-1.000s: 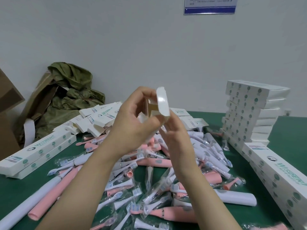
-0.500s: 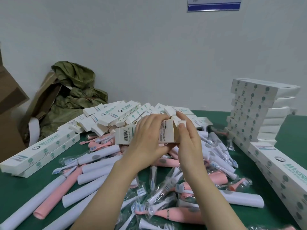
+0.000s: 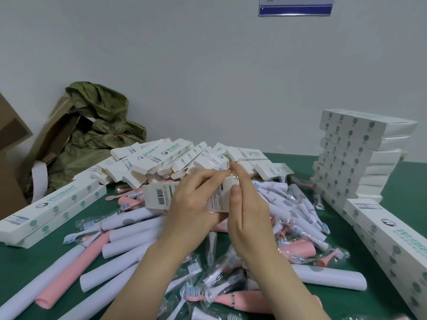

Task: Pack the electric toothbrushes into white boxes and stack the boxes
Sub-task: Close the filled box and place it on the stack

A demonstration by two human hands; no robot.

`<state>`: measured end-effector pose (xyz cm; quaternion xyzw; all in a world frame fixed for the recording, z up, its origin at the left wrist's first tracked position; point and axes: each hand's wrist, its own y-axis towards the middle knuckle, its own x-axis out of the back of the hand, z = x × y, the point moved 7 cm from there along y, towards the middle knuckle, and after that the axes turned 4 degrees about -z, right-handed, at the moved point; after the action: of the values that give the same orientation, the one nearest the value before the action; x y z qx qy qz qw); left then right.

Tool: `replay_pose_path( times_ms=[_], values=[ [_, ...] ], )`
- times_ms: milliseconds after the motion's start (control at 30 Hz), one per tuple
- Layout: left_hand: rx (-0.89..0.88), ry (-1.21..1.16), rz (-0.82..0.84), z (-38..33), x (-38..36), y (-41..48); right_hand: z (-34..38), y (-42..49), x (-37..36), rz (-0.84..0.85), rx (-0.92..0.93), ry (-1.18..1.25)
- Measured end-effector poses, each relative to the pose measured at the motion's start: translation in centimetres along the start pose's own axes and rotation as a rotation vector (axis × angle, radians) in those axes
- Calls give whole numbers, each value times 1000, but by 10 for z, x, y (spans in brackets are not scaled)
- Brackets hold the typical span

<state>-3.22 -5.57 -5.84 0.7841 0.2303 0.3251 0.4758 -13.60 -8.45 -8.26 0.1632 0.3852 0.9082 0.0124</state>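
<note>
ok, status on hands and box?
Left hand grips white box above toothbrush pile. Right hand presses its end. Stack at right, top free.

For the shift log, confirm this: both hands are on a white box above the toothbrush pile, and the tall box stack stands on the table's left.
Wrong side: the head view shows the tall box stack on the table's right. The rest holds.

We hold a white box [image 3: 159, 196] above the toothbrush pile [image 3: 298, 211].
Our left hand [image 3: 194, 204] grips it; our right hand [image 3: 247, 215] presses straight fingers [image 3: 238, 174] against its end.
</note>
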Motion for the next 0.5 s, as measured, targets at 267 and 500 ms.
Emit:
replay_pose_path(
  times_ms=[267,500],
  values=[
    [-44,11,-98,-3,4,-4,14,-3,-8,9,71,-72],
    [-74,124,-175,-9,24,6,5,1,-5,-49,-177,427]
  ],
)
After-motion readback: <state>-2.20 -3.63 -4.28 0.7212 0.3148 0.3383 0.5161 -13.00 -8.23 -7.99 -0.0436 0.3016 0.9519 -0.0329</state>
